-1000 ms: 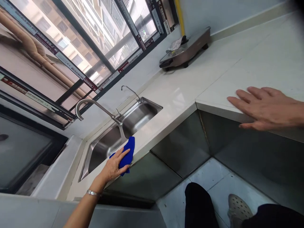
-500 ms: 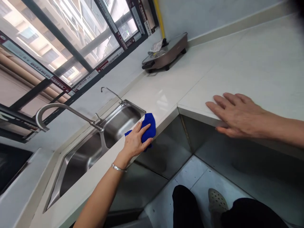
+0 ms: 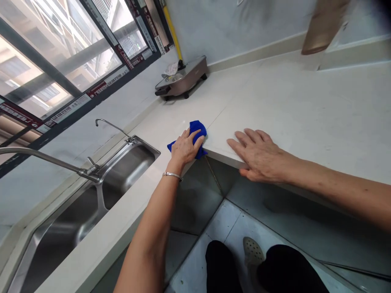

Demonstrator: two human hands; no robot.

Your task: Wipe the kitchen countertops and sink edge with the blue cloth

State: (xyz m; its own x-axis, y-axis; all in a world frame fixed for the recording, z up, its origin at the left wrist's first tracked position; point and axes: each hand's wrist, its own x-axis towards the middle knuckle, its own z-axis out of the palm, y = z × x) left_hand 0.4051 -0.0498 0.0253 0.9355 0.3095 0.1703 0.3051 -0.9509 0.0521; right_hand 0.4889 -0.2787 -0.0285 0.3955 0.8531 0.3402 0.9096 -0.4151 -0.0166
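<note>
Left hand (image 3: 182,149): placed palm down over blue cloth (image 3: 198,128), at the inner corner of white counter (image 3: 308,110). Index finger and thumb spread across the cloth toward the right; remaining fingers close together, directed away from the body. Grip: holding the cloth from above, against the counter; cannot tell whether gathered in under the palm. Forearm slanting up from the bottom edge of the view, with silver bracelet (image 3: 172,175) around the wrist.

Cloth: located between sink (image 3: 130,169) and right hand (image 3: 258,158), crumpled, with one point out to the left of the fingers and a lower tip over the front edge of the counter.

Right hand: rested palm down on the counter near the front edge, to the right of the cloth and apart from it. Fingers extended and slightly fanned, directed toward the far left; thumb apart from the fingers, lowered at the front edge. Grip: relaxed and unclenched. Forearm reaching in from the right edge of the view, low over the counter.

Surroundings: large faucet (image 3: 45,156) and small tap (image 3: 113,123) behind the sink; lidded pan (image 3: 186,81) standing farther back on the counter, near the wall.
</note>
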